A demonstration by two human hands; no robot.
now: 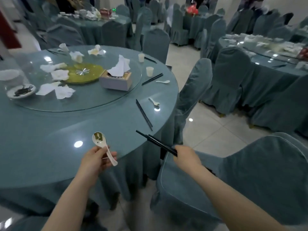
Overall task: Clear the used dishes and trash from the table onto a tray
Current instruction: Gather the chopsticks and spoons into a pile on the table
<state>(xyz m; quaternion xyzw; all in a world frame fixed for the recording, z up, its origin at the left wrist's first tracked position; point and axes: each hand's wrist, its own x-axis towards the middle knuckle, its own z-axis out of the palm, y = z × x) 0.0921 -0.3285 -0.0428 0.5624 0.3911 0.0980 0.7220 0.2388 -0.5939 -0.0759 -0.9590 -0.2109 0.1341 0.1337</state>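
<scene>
Gripping a soiled white spoon (101, 145) in left hand (97, 160) fingers — black chopsticks (156, 142) clamped in right hand (187, 156) fingers.

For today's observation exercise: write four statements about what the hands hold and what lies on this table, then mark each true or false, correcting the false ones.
1. The left hand holds a white spoon with food residue in its bowl. True.
2. The right hand is empty. False: it grips black chopsticks.
3. The tissue box stands on the glass turntable. True.
4. Both paper cups lie tipped over. False: the near cup and the far cup stand upright near the table edge.
</scene>
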